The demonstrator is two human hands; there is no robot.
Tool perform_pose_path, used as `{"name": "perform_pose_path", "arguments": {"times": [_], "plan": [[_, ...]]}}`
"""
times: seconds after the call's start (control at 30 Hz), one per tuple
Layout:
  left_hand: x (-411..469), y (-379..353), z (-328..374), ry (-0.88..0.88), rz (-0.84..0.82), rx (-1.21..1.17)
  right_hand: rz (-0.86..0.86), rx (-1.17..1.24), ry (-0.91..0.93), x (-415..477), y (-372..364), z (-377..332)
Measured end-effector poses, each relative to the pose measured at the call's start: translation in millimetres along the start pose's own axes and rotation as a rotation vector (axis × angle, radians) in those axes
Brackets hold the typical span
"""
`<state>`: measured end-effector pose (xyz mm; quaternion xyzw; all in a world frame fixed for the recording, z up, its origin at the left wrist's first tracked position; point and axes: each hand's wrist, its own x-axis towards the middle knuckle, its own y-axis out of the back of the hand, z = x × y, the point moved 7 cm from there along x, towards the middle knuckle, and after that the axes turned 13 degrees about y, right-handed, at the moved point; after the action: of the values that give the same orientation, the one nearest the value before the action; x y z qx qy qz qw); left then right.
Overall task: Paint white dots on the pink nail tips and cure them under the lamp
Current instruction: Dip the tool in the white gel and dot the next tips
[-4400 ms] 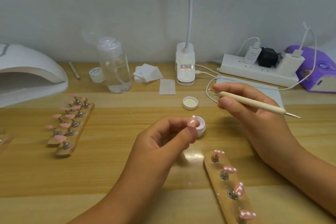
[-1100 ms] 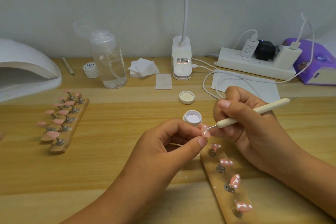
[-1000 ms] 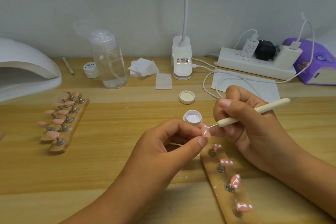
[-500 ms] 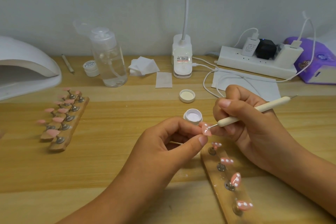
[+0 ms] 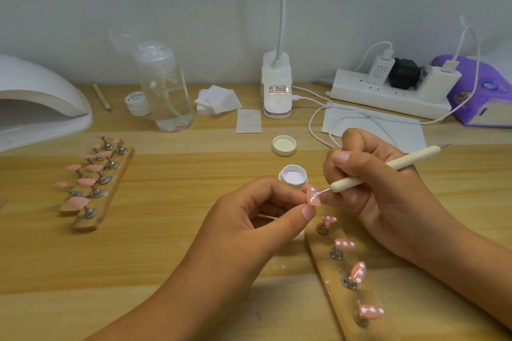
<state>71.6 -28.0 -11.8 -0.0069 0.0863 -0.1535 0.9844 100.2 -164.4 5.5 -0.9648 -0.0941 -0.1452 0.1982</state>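
The left hand [image 5: 249, 219] is curled, thumb and forefinger pinching a pink nail tip [image 5: 313, 197] held up just above the table [image 5: 171, 243]. The right hand [image 5: 374, 188] grips a cream dotting tool [image 5: 388, 167] like a pen. Its fine metal point touches the tip's face, where white dots already show.

Just beyond the pinched tip, almost touching the left fingertips, stands a small open jar [image 5: 293, 176] filled with white gel. Its lid [image 5: 284, 145] lies upturned a little farther off.

Near and to the right, under the right wrist, a wooden holder strip [image 5: 327, 266] runs toward the near edge. It carries four dotted tips [image 5: 345, 244] on metal stems, each pink with white spots.

To the left, well apart from the hands, two more wooden strips [image 5: 110, 191] lie side by side with plain pink tips [image 5: 86, 181] on them. Beyond them, at the far left, sits the white curing lamp [image 5: 36, 97], its mouth facing right.

Along the far edge stand a clear pump bottle [image 5: 166, 91], which holds what looks like clear liquid though its level is hard to read, and a small closed white jar [image 5: 137, 101] just left of it. A stack of white pads [image 5: 217, 99], a desk lamp base [image 5: 277, 86], a power strip [image 5: 388, 93] with plugs and a purple pack [image 5: 482, 91] follow to the right.
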Motion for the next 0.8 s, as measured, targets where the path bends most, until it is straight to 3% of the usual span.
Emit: {"name": "perform_pose_path", "arguments": {"times": [0.8], "plan": [[0.1, -0.7, 0.7, 0.000, -0.001, 0.010, -0.017, -0.007, 0.000, -0.4, -2.2, -1.1]]}}
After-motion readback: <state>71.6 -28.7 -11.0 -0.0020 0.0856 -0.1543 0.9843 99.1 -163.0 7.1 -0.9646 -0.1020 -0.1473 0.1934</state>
